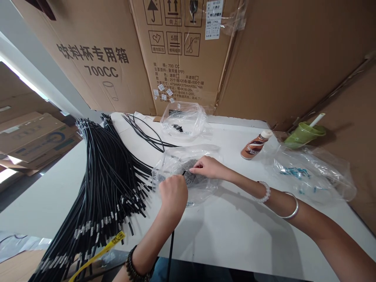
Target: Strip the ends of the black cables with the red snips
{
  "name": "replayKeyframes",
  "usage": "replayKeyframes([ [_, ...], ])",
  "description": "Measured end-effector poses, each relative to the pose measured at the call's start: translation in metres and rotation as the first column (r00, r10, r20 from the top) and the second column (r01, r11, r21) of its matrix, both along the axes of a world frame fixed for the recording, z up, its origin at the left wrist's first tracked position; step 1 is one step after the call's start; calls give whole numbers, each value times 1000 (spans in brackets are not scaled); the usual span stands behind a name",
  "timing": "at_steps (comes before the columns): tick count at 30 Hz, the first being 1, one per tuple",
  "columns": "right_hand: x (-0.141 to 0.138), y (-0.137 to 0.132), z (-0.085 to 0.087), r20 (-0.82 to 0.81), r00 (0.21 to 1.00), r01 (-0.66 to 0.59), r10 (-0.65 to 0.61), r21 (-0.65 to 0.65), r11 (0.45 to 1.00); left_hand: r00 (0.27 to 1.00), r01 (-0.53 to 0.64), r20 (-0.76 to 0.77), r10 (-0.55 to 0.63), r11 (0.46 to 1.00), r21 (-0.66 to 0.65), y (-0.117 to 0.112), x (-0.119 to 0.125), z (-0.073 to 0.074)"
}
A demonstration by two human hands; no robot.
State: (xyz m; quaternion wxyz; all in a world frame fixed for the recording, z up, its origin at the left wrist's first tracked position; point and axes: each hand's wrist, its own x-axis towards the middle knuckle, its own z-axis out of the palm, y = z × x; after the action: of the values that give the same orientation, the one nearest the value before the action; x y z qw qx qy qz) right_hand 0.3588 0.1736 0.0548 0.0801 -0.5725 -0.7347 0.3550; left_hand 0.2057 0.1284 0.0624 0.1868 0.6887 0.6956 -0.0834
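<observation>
Cable: black cable (171, 243) is hanging over the table's (235, 235) front edge and running up into the left hand (173, 194), which is fisting tight around it.
Right hand (207, 167): fingertips are pinching together at the cable's tip, right over the plastic bag (176, 158) of dark bits. Can't tell what's pinched.
Progress: looks like one cable is getting handled, with the big bundle (108, 172) lying just left.
Around: loose cables (147, 135), bottle (255, 145) and green cup (304, 134) are sitting well apart.
In the way: bundle ends are crowding the left hand.

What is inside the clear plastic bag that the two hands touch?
The clear plastic bag holds a dark heap of small parts, too small to identify. The right hand pinches at the heap. The left hand, closed on a black cable, hides the bag's near side.
</observation>
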Motion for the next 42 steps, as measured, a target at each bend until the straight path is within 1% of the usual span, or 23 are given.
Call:
replayKeyframes([
  [3,0,3,-4,8,1000,8,-8,4,1000,1000,2,1,-2,1000,1,0,0,0],
  [6,-1,5,-5,-17,999,37,-36,47,998,998,-32,62,32,999,11,1,-3,2],
  [8,-1,4,-4,-61,995,80,-74,104,991,987,-66,150,62,998,21,3,-6,3],
  [10,0,1,-2,-134,985,133,-110,172,976,954,-94,288,86,995,15,6,-11,5],
  [12,3,-3,0,-223,967,172,-121,228,958,882,-115,457,115,993,-28,8,-16,4],
  [14,6,-8,-1,-298,948,190,-107,265,945,773,-126,612,166,986,-109,7,-20,1],
  [16,8,-12,-4,-338,937,193,-89,287,938,650,-132,723,236,971,-199,4,-23,-5],
  [19,8,-15,-12,-345,936,183,-72,301,936,475,-135,818,326,945,-299,-1,-25,-15],
  [21,8,-16,-17,-330,942,165,-58,307,937,379,-138,851,364,931,-337,-4,-25,-21],
  [23,6,-16,-18,-305,951,139,-39,314,939,308,-142,872,380,925,-353,-6,-25,-26],
  [25,4,-17,-16,-279,960,114,-21,322,940,271,-144,882,385,922,-359,-5,-25,-30],
  [27,2,-18,-13,-254,967,95,-10,325,941,267,-148,884,383,923,-355,-5,-25,-33],
  [29,0,-18,-10,-233,972,84,-6,326,942,293,-158,880,374,926,-342,-4,-24,-35],
  [32,-3,-18,-8,-207,978,69,-2,315,947,367,-191,866,339,939,-287,-4,-22,-37],
  [34,-4,-17,-7,-196,981,60,-1,295,953,429,-215,854,295,951,-220,-4,-21,-36],
  [38,-3,-13,-5,-192,981,59,-14,229,972,544,-235,817,191,970,-70,-6,-18,-30],
  [42,-1,-9,-2,-198,980,52,-22,148,988,621,-233,771,141,972,9,-8,-15,-24],
])
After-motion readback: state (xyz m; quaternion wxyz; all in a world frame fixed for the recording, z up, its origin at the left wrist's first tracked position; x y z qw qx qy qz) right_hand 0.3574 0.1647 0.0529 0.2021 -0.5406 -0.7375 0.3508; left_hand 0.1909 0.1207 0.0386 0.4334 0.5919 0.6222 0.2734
